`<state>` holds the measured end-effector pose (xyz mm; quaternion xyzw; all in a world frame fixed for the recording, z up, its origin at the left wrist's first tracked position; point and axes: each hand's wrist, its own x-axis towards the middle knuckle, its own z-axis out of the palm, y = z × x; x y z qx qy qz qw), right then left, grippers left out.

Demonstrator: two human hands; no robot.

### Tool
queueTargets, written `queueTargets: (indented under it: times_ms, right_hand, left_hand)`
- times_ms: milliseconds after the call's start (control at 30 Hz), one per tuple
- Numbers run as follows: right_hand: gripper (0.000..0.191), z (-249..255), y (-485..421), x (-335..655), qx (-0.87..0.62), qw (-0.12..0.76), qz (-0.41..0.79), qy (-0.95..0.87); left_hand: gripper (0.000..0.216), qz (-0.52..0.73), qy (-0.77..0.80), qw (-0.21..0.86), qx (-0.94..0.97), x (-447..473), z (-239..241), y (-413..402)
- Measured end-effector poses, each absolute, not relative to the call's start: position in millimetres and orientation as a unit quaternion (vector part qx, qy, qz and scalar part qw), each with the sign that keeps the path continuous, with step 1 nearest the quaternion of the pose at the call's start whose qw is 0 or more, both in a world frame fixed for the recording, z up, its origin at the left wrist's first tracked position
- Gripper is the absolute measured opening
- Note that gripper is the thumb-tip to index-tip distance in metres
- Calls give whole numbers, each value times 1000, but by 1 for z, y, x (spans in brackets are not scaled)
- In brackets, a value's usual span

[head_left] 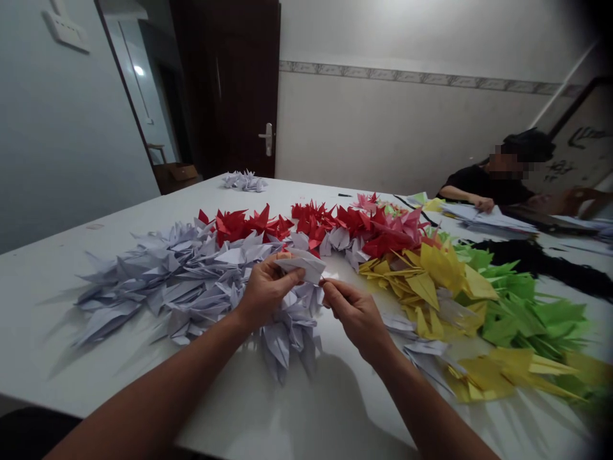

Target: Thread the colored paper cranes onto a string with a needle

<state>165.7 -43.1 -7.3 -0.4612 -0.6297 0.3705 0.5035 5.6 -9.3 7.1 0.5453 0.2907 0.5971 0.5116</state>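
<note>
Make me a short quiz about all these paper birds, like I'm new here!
1. True or false: the left hand holds the folded white paper.
2. Which paper cranes lie right under the hands? A: green cranes, B: white cranes, C: yellow cranes.
3. Fill in the blank: the person across the table wears a ____ top.

Key: 1 true; 2 B; 3 black.
</note>
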Motion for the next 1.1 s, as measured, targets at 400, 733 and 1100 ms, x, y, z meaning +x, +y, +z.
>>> queueTargets:
  times_ms: [400,733,1100]
  right_hand:
    - [44,-13,-33,169,-492,518,381,-586]
    - [39,3,11,170,-606,378,106,-692]
    - [17,18,134,116,-658,169,-29,-733]
  left_hand:
    - [16,494,281,117,814,-10,11,-13]
    - [15,522,281,94,800,-19,9,-6]
    - [12,533,221,66,814,-21,6,-4]
